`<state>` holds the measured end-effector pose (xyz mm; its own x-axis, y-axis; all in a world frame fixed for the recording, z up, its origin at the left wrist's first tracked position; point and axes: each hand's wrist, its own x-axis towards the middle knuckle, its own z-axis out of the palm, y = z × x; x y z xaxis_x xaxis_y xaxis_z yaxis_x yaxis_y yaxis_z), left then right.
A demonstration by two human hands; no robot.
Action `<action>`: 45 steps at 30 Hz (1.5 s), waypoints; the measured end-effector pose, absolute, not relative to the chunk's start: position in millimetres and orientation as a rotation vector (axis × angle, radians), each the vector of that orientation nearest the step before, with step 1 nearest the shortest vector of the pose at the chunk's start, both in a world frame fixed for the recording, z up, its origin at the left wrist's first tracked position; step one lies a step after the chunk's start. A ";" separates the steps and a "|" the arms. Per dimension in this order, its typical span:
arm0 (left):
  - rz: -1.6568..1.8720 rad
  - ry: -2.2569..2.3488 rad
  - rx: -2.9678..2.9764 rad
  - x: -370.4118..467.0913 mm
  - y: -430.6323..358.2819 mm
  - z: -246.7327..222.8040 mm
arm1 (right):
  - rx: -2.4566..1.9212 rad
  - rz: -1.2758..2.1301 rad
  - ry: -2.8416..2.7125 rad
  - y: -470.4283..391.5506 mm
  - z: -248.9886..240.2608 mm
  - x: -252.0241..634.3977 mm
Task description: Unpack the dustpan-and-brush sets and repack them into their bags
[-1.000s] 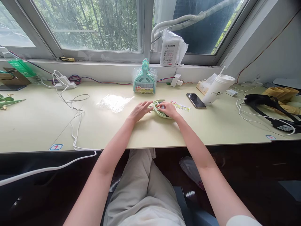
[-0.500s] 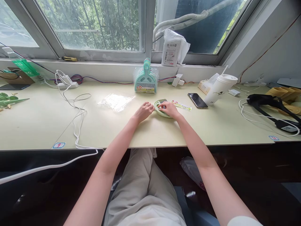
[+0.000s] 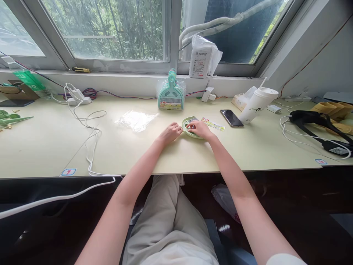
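Note:
A small light-green dustpan (image 3: 189, 134) lies on the table in front of me, with a dark brush part partly visible at its far side. My left hand (image 3: 170, 133) is closed around its handle end on the left, so the handle is mostly hidden. My right hand (image 3: 201, 129) reaches over the pan from the right, fingers curled and pinching at its middle; the fingertips hide exactly what they grip. A printed label strip (image 3: 213, 124) lies just right of the pan. Left of my hands is a crumpled clear plastic wrapper (image 3: 136, 120).
Several wrapped teal dustpans (image 3: 171, 92) stand against the wall. To the right are a phone (image 3: 231, 118), a white cup with a straw (image 3: 259, 105), a tissue pack (image 3: 242, 100) and a black strap (image 3: 317, 129). White cables (image 3: 93, 147) and green scissors (image 3: 13, 119) lie left.
My hands and the dustpan have shifted very slightly. The right fingers have moved a little on the pan, and more of its far edge shows.

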<state>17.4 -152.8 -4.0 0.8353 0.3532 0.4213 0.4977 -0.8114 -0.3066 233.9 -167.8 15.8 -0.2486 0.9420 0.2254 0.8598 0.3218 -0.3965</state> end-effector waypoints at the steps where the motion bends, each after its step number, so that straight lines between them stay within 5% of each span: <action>1: -0.541 -0.656 -2.620 15.5 -153.2 -3.8 | -1.588 0.252 -2.180 -169.1 16.9 233.2; 13: -2.078 -1.295 -2.908 24.0 -172.9 25.6 | -1.504 0.162 -1.526 -178.5 18.1 200.1; 18: -2.001 -1.439 -3.536 36.3 -172.8 15.8 | -1.460 0.215 -1.541 -174.2 14.9 197.3; 22: -2.282 -2.093 -3.074 25.0 -160.5 12.8 | -1.797 0.145 -1.348 -161.4 14.5 228.5; 28: -2.781 -2.215 -2.464 -2.6 -139.2 13.6 | -2.299 0.261 -1.284 -147.5 -8.1 279.3; 35: -2.840 -2.272 -2.358 -12.1 -131.3 8.9 | -1.853 0.511 -2.012 -151.8 -8.7 253.6; 45: -2.744 -2.227 -2.556 -7.0 -132.3 2.9 | -1.989 0.342 -1.836 -157.8 -4.6 253.1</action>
<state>-7.0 -132.3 2.9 0.1177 0.9929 0.0160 -0.1885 0.0065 0.9820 253.1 -157.8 -4.6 0.1023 0.9902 0.0954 0.8895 -0.0481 -0.4543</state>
